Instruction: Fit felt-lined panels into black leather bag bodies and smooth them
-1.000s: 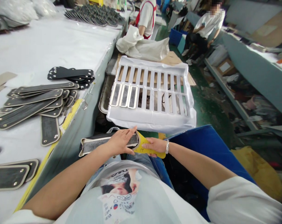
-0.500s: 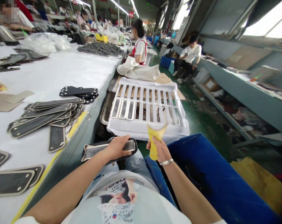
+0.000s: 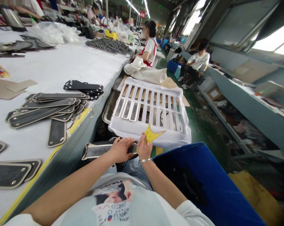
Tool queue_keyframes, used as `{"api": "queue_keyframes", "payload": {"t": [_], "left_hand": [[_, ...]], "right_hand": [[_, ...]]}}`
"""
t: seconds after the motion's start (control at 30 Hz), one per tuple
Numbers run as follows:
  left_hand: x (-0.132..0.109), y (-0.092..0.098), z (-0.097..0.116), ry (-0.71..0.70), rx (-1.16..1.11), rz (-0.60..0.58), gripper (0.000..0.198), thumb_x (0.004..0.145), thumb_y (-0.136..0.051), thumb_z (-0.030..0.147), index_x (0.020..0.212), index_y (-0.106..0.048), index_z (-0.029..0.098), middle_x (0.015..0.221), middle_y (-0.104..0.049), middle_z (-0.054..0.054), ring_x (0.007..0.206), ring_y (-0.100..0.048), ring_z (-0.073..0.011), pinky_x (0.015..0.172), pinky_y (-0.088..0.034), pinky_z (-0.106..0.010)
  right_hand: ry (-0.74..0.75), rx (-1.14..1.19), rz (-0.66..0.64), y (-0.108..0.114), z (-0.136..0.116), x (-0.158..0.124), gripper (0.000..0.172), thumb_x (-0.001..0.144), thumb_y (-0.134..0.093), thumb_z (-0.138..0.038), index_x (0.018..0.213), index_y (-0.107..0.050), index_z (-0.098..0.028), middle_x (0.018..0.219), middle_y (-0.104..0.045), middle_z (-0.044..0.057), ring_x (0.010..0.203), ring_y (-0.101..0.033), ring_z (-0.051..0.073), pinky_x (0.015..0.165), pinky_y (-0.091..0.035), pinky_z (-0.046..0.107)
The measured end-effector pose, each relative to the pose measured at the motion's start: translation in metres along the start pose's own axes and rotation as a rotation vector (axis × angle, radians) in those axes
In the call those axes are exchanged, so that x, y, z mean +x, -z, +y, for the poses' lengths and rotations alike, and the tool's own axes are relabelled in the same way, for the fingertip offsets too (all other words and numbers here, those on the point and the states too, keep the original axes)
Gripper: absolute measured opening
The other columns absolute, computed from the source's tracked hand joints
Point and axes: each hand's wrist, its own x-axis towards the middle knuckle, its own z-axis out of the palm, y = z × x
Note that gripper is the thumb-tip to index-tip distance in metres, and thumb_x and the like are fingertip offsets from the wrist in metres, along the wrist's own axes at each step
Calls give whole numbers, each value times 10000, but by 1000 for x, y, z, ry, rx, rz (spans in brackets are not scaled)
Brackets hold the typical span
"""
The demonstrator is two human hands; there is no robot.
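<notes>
Room: counter (image 3: 62, 62) edge left, rack (image 3: 142, 129) ahead, bin (image 3: 203, 169) right | left hand (image 3: 119, 150) fingers flat on strap (image 3: 95, 151) | right hand (image 3: 144, 150) fingers pinching yellow card (image 3: 152, 135)

White slotted rack (image 3: 130, 127) stands near blue bin (image 3: 203, 163).

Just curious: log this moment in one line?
left hand: flat on dark panel | right hand: holding yellow piece | white tray: ahead

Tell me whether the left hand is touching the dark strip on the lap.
Touching. The head view shows the left hand pressed flat on the dark strip, covering its right end.
</notes>
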Motion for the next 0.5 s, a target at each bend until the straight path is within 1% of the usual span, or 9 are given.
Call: {"api": "queue_keyframes", "payload": {"t": [0.07, 0.13, 0.2, 0.37, 0.43, 0.5], "left_hand": [[1, 2, 1, 20, -17, 8, 629, 727, -586, 410, 1306, -417, 231, 1385, -447, -113, 1256, -415, -299, 1042, -232, -556], [1, 2, 1, 27, -43, 3, 646, 715, -599, 423, 1304, -415, 231, 1381, -453, -113, 1251, -422, -301, 1043, -242, -547], [1, 3, -1, 29, -57, -5, 660, 714, -598, 436, 1310, -408, 226, 1383, -450, -111, 1253, -421, -296, 1044, -251, -538], [0, 1, -4, 8, -51, -4, 662, 726, -581, 457, 1321, -406, 227, 1410, -418, -100, 1279, -394, -275, 1062, -237, -507], [0, 0, -5, -1, -48, -5, 682, 732, -576, 473, 1334, -395, 207, 1420, -399, -112, 1293, -374, -273, 1070, -223, -501], [-1, -1, -5, -6, -46, -4, 705, 736, -575, 480, 1344, -384, 177, 1418, -398, -128, 1301, -363, -268, 1077, -207, -493]], "right_hand": [[-26, 30, -17, -2, -1, 2, 411, 711, -604, -529, 924, -484, -198, 509, -356, -107, 381, -295, 53, 357, -257, 204], [-87, 52, -80, -2, -5, 9, 384, 705, -628, -503, 887, -494, -194, 500, -349, -112, 364, -263, 43, 338, -238, 196], [-116, 80, -119, -3, -10, 19, 364, 702, -640, -489, 856, -498, -192, 502, -353, -114, 358, -252, 34, 332, -241, 185], [-69, 139, -201, -12, -17, 44, 365, 699, -668, -480, 855, -529, -181, 508, -390, -109, 360, -305, 28, 355, -335, 183], [-67, 84, -241, -15, -15, 48, 366, 691, -679, -475, 849, -542, -175, 489, -382, -111, 350, -303, 30, 349, -342, 189], [-71, 27, -273, -17, -12, 48, 358, 688, -681, -469, 846, -553, -174, 474, -375, -109, 341, -294, 34, 334, -322, 192]]}}
